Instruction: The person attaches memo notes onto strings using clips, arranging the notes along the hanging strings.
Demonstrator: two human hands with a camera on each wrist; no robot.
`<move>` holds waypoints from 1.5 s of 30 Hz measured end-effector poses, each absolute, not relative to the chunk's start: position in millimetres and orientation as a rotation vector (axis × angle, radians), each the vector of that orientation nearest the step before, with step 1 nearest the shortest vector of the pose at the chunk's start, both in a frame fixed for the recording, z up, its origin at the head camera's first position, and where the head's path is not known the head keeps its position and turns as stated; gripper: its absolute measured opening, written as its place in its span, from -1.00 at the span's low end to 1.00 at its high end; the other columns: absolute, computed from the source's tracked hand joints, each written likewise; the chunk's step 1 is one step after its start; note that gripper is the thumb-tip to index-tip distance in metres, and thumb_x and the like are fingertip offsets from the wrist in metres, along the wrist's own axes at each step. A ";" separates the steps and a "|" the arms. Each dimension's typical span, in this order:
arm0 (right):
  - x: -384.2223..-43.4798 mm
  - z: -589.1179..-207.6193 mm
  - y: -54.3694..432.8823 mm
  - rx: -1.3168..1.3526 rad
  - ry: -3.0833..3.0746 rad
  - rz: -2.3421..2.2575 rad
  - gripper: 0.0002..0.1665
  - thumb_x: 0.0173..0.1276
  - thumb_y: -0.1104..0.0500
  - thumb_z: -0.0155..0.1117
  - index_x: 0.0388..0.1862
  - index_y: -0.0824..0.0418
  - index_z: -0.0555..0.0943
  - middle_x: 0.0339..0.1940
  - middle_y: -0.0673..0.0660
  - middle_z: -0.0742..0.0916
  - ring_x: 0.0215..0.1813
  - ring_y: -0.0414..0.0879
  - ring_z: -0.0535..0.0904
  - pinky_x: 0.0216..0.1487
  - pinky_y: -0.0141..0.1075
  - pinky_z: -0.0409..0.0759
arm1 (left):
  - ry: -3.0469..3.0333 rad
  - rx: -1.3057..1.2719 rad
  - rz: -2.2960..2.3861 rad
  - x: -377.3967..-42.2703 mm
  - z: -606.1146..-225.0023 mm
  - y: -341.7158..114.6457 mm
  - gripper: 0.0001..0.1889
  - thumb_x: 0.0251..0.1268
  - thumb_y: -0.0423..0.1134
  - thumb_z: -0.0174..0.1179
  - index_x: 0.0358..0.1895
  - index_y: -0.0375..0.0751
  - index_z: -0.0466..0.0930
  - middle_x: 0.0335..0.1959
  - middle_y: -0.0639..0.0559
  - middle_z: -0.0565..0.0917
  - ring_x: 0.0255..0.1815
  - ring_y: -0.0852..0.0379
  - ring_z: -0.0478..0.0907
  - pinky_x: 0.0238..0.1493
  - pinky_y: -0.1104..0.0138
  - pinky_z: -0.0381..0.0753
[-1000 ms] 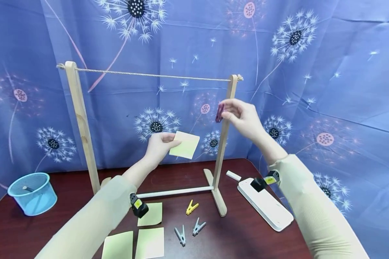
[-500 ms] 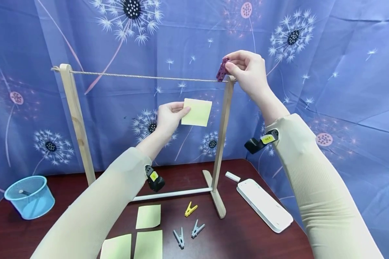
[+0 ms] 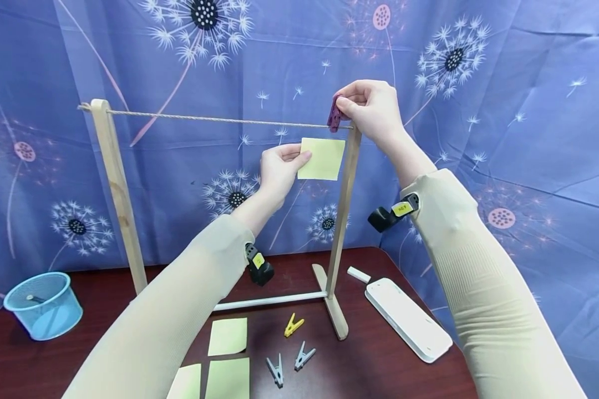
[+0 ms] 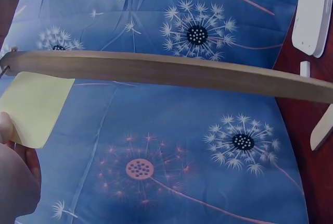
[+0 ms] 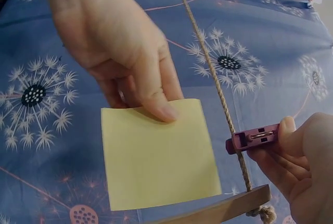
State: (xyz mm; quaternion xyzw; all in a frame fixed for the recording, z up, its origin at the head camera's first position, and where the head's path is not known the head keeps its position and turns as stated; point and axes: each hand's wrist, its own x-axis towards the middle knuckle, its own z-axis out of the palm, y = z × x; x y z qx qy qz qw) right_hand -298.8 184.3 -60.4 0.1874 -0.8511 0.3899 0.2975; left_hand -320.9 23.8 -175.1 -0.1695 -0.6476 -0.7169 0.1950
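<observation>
My left hand [image 3: 279, 170] pinches a yellow sticky note [image 3: 321, 159] by its left edge, thumb in front. The note hangs just below the rope [image 3: 219, 119], near the right post [image 3: 346, 210] of a wooden stand, apart from the rope. Above it, my right hand [image 3: 374, 108] pinches a purple clothespin [image 5: 256, 138] between thumb and fingers. The clothespin's lower end is at the rope close to the post; in the right wrist view it overlaps the rope. Whether its jaws are around the rope I cannot tell.
On the dark red table lie a yellow clothespin [image 3: 293, 325], grey clothespins [image 3: 275, 370] and several yellow notes [image 3: 228, 336]. A blue mesh basket [image 3: 45, 310] stands at left. A white case [image 3: 407, 318] and a small white block [image 3: 359, 274] lie at right. A white bar [image 3: 269, 301] joins the stand's feet.
Both hands have risen from below the rope. My left hand brought the note up and right towards the rope; my right hand carried the purple clothespin up to the rope, then slightly left.
</observation>
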 end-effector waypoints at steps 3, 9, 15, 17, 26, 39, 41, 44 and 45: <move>-298.5 -61.0 184.6 0.493 -2.290 0.984 -0.77 0.37 0.20 0.25 -0.11 0.30 0.72 -0.53 -0.23 0.68 -0.42 -0.47 0.58 -0.26 -0.53 0.53 | -1.802 -0.494 -2.018 -321.5 -172.7 25.9 -0.70 0.25 -0.35 0.31 0.00 -0.46 0.65 -0.05 -0.33 0.71 0.01 -0.08 0.68 -0.03 0.38 0.65; -298.4 -63.1 184.1 0.472 -2.336 0.885 -0.77 0.39 0.18 0.25 -0.09 0.27 0.72 -0.44 -0.10 0.74 -0.39 -0.46 0.59 -0.24 -0.52 0.53 | -1.777 -0.508 -2.047 -318.2 -171.7 28.9 -0.69 0.25 -0.36 0.31 0.00 -0.48 0.63 -0.03 -0.35 0.69 0.03 -0.10 0.67 0.03 0.37 0.63; -299.7 -68.3 181.2 0.492 -2.337 0.849 -0.80 0.38 0.21 0.24 -0.13 0.26 0.73 -0.35 0.07 0.80 -0.41 -0.49 0.57 -0.23 -0.54 0.51 | -1.732 -0.520 -2.064 -318.1 -169.8 29.6 -0.69 0.24 -0.37 0.31 0.00 -0.48 0.63 -0.02 -0.35 0.69 -0.01 -0.06 0.68 0.04 0.37 0.62; -299.5 -69.2 180.6 0.499 -2.336 0.834 -0.80 0.39 0.22 0.23 -0.13 0.27 0.73 -0.30 0.13 0.81 -0.42 -0.50 0.56 -0.23 -0.54 0.51 | -1.727 -0.524 -2.069 -318.1 -169.0 29.5 -0.69 0.25 -0.37 0.31 0.01 -0.48 0.63 -0.02 -0.35 0.69 -0.02 -0.04 0.68 0.04 0.37 0.62; -299.2 -71.3 180.6 0.542 -2.356 0.797 -0.75 0.39 0.23 0.20 -0.06 0.29 0.72 -0.17 0.26 0.79 -0.37 -0.50 0.57 -0.26 -0.57 0.49 | -1.748 -0.542 -2.079 -316.1 -166.1 31.0 -0.69 0.27 -0.39 0.28 0.04 -0.49 0.60 0.01 -0.34 0.68 0.03 -0.09 0.66 0.05 0.39 0.62; -293.1 -67.3 184.0 0.542 -2.478 0.914 -0.60 0.44 0.14 0.16 0.19 0.25 0.61 0.03 0.25 0.74 -0.04 -0.25 0.69 -0.02 -0.44 0.57 | -1.761 -0.534 -2.088 -313.0 -163.8 27.7 -0.66 0.28 -0.38 0.28 0.08 -0.47 0.59 0.05 -0.32 0.67 0.09 -0.07 0.64 0.08 0.39 0.60; -292.9 -67.9 184.2 0.548 -2.478 0.947 -0.58 0.44 0.14 0.17 0.21 0.25 0.60 0.06 0.25 0.73 0.05 -0.18 0.69 0.05 -0.41 0.58 | -1.764 -0.532 -2.093 -311.7 -164.6 26.9 -0.66 0.28 -0.38 0.28 0.09 -0.47 0.59 0.05 -0.31 0.67 0.10 -0.07 0.64 0.09 0.39 0.60; -293.3 -70.4 184.9 0.559 -2.452 1.005 -0.57 0.43 0.15 0.19 0.22 0.28 0.58 0.11 0.25 0.71 0.13 -0.10 0.67 0.12 -0.37 0.58 | -1.763 -0.539 -2.110 -310.2 -167.5 25.9 -0.66 0.28 -0.40 0.27 0.10 -0.47 0.58 0.06 -0.33 0.66 0.10 -0.09 0.64 0.08 0.37 0.61; -293.4 -71.4 185.2 0.564 -2.440 1.022 -0.57 0.43 0.16 0.19 0.22 0.28 0.58 0.12 0.25 0.70 0.15 -0.08 0.66 0.14 -0.36 0.58 | -1.766 -0.542 -2.112 -310.1 -168.7 25.7 -0.66 0.28 -0.41 0.27 0.10 -0.47 0.58 0.05 -0.34 0.66 0.09 -0.09 0.64 0.07 0.37 0.62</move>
